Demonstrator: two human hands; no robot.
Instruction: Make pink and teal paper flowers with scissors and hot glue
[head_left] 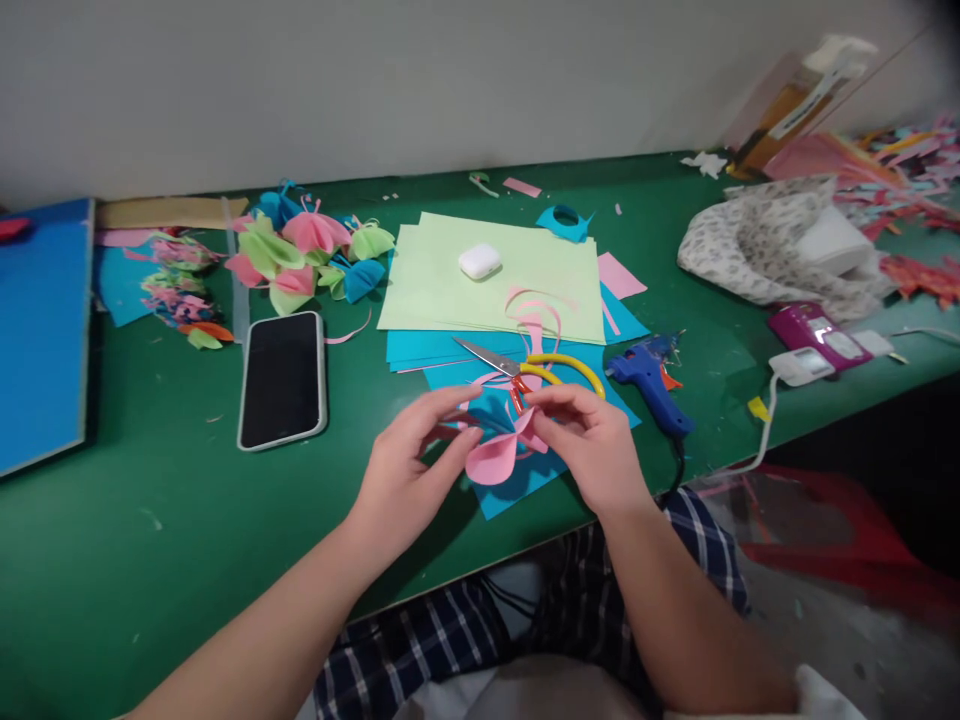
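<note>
Between my two hands is a pink paper butterfly [493,461], its wings pinched together at the middle. My left hand [420,450] grips its left side between thumb and fingers. At its right wing, the thumb and index finger of my right hand [589,435] close on the paper. Just beyond my fingertips lie yellow-handled scissors [592,368], blades pointing left, over pink paper offcuts [534,335]. Blue paper sheets [499,502] lie beneath my hands, and pale green sheets [427,280] are stacked behind them.
A phone [281,380] lies left, below a pile of finished paper butterflies [315,245]. A white earbud case [480,262] rests on the green sheets. To the right are a blue glue gun [652,385], a patterned cloth [731,245] and a white cable [766,440]. A blue board [45,330] stands far left.
</note>
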